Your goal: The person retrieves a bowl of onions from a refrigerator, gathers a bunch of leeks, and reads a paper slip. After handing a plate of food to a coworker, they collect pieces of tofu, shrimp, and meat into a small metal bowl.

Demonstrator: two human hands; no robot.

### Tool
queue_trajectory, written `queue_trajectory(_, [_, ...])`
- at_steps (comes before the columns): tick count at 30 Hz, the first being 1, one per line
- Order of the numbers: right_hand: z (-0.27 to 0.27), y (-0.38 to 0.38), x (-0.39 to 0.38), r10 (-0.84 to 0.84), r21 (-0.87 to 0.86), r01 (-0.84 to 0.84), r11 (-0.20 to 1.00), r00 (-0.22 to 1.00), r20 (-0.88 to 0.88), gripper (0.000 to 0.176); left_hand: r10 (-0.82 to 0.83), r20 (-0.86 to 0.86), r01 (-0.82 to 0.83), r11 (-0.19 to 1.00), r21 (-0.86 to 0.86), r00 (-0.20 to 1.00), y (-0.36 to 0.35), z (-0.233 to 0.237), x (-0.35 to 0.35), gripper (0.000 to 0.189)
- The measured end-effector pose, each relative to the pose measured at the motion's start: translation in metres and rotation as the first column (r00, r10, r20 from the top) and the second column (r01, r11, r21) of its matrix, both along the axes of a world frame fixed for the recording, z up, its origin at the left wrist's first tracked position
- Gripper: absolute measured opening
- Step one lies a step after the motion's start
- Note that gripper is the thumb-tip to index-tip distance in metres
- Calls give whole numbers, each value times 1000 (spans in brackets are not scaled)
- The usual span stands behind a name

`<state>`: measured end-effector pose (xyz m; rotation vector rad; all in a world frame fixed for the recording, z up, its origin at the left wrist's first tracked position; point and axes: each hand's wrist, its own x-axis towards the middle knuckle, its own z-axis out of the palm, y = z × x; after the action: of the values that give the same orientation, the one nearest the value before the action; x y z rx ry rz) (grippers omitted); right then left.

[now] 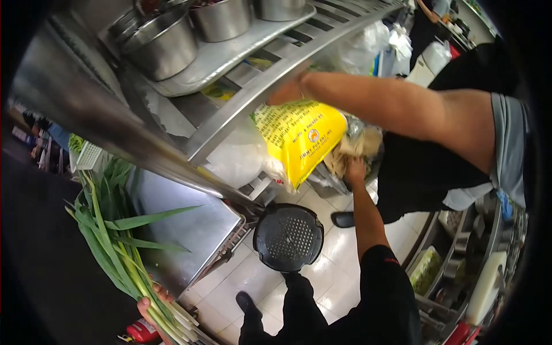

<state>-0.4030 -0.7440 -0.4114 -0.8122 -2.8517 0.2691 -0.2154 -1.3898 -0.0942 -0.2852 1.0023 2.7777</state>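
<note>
At the lower left, my left hand (150, 315) is closed around a bunch of leeks (118, 241), with pale stems low and long green leaves spreading upward. Those leaves lie partly over a steel surface (178, 213). My right hand (356, 171) reaches forward to a crumpled brown paper bag (359, 146), fingers closed on its near edge. Beside the bag is a yellow printed sack (310, 141) on the lower part of a metal rack. Another person's arm (379, 103) crosses above the sack, its hand blurred at the rack's edge.
A black perforated stool (288, 237) stands on the tiled floor before my feet. Steel pots (164, 49) sit on a tray on the rack (276, 80). The other person stands close on the right. A counter with food containers (426, 270) runs along the lower right; a fire extinguisher (142, 331) is lower left.
</note>
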Motion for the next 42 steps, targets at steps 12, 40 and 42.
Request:
queue_trajectory(12, [36,8,27,114,-132,-108,985,992,44,31,-37,-18,38,998,54,999,-1,20,21,63])
queue_trajectory(40, [-5,-260,627,451,-398,-276,875,762,464,20,-571,176,552,820,150,802,-43,80,328,54])
queue_trajectory(42, [-46,-240,641,680,-366,-573,733,628,378,21,-590,250,583,805,110,768,-23,86,340,54])
